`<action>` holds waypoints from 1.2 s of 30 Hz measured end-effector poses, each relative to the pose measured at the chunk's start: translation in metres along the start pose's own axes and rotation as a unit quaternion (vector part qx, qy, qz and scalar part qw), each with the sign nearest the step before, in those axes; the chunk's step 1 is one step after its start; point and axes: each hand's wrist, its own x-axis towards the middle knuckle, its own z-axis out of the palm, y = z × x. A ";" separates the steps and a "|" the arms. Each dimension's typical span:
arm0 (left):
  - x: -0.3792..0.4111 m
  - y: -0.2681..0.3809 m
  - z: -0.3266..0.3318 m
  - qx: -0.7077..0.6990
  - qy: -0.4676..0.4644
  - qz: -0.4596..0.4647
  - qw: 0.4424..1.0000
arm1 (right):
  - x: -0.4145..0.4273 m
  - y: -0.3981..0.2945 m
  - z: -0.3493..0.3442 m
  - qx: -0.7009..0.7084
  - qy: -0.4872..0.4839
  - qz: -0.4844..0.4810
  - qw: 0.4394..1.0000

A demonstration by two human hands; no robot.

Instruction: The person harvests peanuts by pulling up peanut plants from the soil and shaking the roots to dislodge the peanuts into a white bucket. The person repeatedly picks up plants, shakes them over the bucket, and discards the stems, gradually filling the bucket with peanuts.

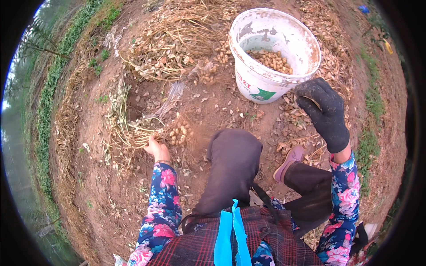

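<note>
My left hand (157,149), bare, grips the stems of a dried peanut plant (138,135) low over the soil. Its roots, with a cluster of peanut pods (180,133), stick out to the right of the hand. My right hand (321,106) wears a black glove and hangs just beside the lower right rim of a white plastic bucket (244,71). Its fingers are curled, with a gap between thumb and forefinger; whether anything lies in them cannot be seen. Loose peanut pods (274,61) cover part of the bucket's bottom.
A heap of dried peanut plants (173,40) with pods lies left of the bucket. Torn plastic film (171,98) lies on the soil below it. Dry leaves are strewn right of the bucket, and my shoe (289,163) rests below them. Green plants (46,126) run along the far left.
</note>
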 end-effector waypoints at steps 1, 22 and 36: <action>-0.013 0.029 0.016 -0.025 -0.076 0.055 0.995 | -0.001 -0.001 -0.002 0.001 0.004 0.001 1.000; -0.304 0.143 0.268 -0.181 -0.553 0.086 0.809 | 0.064 -0.012 0.034 0.237 0.134 0.087 0.958; -0.288 0.080 0.290 -0.013 -0.602 -0.254 0.757 | 0.068 0.011 0.072 -0.161 0.218 -0.072 0.960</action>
